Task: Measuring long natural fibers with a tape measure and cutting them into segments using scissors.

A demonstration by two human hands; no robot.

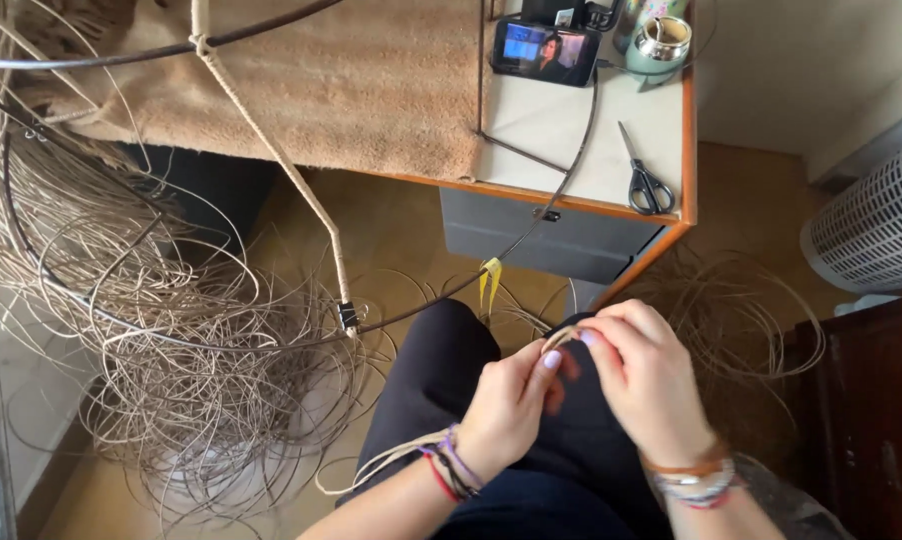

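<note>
Down over the dark-trousered lap, both hands meet and pinch a thin tan rattan strand (563, 338). The left hand (511, 405) is closed on it with thumb and forefinger, and more of the strand trails back past its wrist. The right hand (643, 375) curls shut over the same strand just beside the left, fingertips touching.

A dark bent wire frame (531, 225) arcs from the bench down toward the knees, with a yellow tag hanging on it. A loose heap of pale rattan coils (186, 370) lies on the floor to the left. On the bench's right edge rest black-handled scissors (646, 180); at its far edge stand a small dark phone with a lit screen (546, 50) and a pale green cup (659, 45).
</note>
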